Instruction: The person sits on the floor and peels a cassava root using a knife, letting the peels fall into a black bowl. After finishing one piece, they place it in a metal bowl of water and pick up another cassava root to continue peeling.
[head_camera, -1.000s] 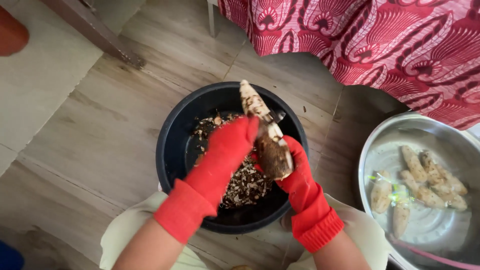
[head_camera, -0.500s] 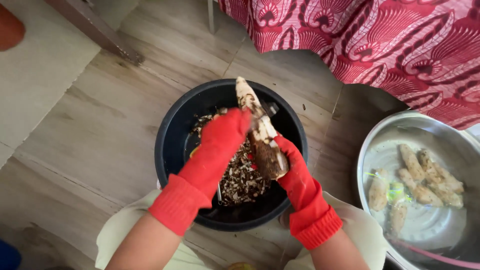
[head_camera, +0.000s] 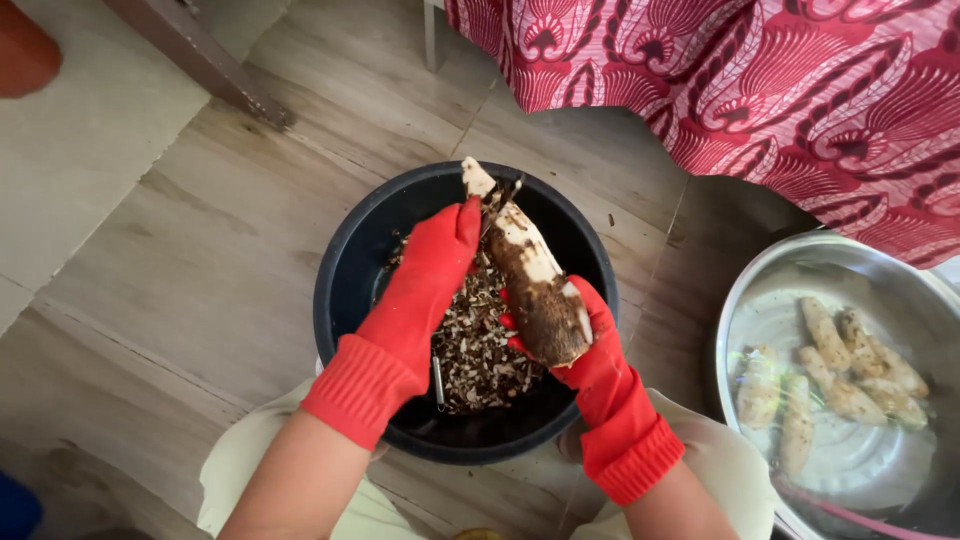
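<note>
Both my hands wear red rubber gloves and work over a black bucket (head_camera: 345, 300). My right hand (head_camera: 590, 350) grips the thick lower end of a long cassava root (head_camera: 535, 290), tilted with its tip pointing away from me. The root's upper part is peeled white and its lower part is still brown. My left hand (head_camera: 425, 285) is closed against the root near its tip. A dark blade-like knife (head_camera: 505, 192) with a curl of peel shows just past its fingers. Brown peelings (head_camera: 480, 345) lie in the bucket.
A steel basin (head_camera: 760, 290) at the right holds several peeled roots (head_camera: 840, 365) in water. A red patterned cloth (head_camera: 760, 90) hangs at the top right. The floor is wood plank, with a pale mat (head_camera: 80, 150) at the left. My knees flank the bucket.
My left hand has slid up the root from its middle towards the tip. More white flesh shows on the upper part. The root sits a little more upright.
</note>
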